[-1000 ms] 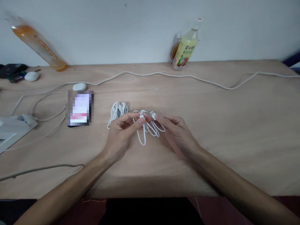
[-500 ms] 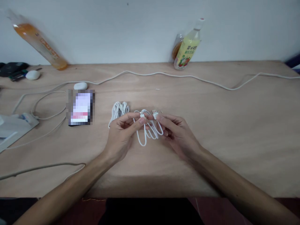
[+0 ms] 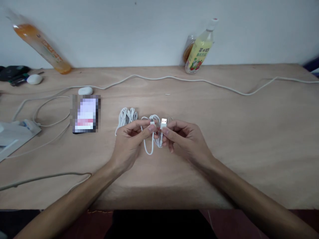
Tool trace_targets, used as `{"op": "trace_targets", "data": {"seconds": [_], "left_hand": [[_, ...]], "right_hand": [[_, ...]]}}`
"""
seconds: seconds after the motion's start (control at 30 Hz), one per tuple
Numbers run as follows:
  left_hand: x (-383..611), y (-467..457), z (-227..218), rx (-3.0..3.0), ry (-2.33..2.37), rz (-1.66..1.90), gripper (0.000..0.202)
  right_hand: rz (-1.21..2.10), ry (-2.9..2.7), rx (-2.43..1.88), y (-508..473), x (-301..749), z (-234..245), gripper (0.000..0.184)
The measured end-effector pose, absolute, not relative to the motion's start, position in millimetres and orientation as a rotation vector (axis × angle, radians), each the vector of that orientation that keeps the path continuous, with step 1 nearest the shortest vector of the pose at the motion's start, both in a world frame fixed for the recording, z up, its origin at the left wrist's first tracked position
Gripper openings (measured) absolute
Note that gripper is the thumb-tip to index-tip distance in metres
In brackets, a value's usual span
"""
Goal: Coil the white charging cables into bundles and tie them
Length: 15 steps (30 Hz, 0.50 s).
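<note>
Between my two hands a white USB cable (image 3: 145, 148) hangs in loops just above the table. My left hand (image 3: 131, 141) pinches one small plug of it between thumb and forefinger, metal tip pointing away from me. The other end, a USB-A plug (image 3: 163, 122), is pinched by my right hand (image 3: 188, 137), its flat metal face turned up. The two plugs are side by side, a little apart. Just beyond my left hand, a coiled bundle of white cable (image 3: 127, 116) lies on the table, partly covered by my fingers.
A phone (image 3: 86, 114) and a white earbud case (image 3: 85, 91) lie to the left. One long white cord (image 3: 169, 77) crosses the table behind my hands. An orange drink bottle (image 3: 42, 48) and a yellow drink bottle (image 3: 200, 49) stand by the wall.
My right hand has turned the USB-A plug so its metal face shows more fully. The cable loops have drawn in closer together. My left hand has barely moved.
</note>
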State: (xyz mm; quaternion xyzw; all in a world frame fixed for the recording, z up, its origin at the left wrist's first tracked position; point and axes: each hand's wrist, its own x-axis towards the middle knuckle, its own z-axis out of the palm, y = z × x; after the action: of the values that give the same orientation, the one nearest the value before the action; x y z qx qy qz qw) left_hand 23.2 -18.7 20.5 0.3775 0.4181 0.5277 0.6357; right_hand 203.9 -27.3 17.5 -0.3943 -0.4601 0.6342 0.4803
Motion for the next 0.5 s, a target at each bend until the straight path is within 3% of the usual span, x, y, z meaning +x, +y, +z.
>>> {"op": "trace_targets", "data": {"seconds": [0.5], "left_hand": [[22.8, -20.4, 22.1, 0.814, 0.825, 1.137, 0.025]], "right_hand": [[1.487, -1.230, -0.906, -27.1, 205.8, 12.6, 0.033]]}}
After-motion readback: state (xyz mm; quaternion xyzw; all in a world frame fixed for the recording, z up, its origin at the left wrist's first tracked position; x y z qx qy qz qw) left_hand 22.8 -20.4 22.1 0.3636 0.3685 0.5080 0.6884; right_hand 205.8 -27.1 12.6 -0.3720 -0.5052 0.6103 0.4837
